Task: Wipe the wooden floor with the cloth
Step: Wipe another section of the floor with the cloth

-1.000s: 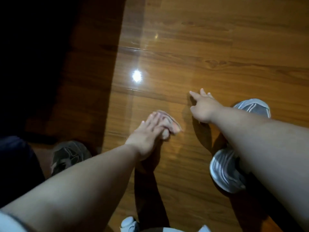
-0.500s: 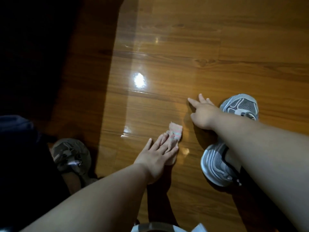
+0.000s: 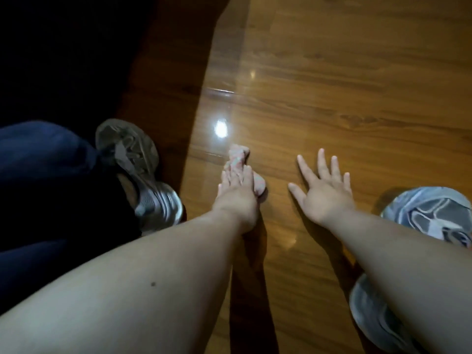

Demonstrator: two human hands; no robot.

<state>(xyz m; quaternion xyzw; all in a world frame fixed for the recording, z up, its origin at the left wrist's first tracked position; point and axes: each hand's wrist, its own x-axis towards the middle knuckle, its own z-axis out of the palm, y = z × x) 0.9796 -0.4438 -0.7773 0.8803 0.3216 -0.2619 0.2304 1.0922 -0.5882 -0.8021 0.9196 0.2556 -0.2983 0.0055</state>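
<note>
**Change of state.** Compared with the view one second ago, the cloth [image 3: 238, 154] has been drawn out of a flat pad into a narrow, bunched roll lying lengthwise under the left hand [image 3: 236, 200]. The fingers [image 3: 225, 179] of that hand are laid straight over the cloth and press it to the wooden floor [image 3: 332, 85]; no grasp around it can be made out. One end of the cloth projects beyond the fingertips, and a fold bulges out at the right edge of the hand.

The right hand [image 3: 324, 192], previously propped on partly curled fingers, is now spread flat on the boards just beside the cloth. Its fingers are released and hold nothing.

**Meaning for the task.** A wiping stroke is judged to be in progress, with the right hand serving as a brace. Because the cloth is bunched, a narrower strip is covered per pass; more passes are likely to be needed.

**Surface and room.** The boards are glossy, and a lamp reflection [image 3: 221, 129] is shown just beyond the cloth. The left portion of the floor lies in deep shadow. A grey shoe [image 3: 132, 159] beneath a dark trouser leg [image 3: 38, 162] is seen at the left, and a second shoe [image 3: 429, 215] at the right.
</note>
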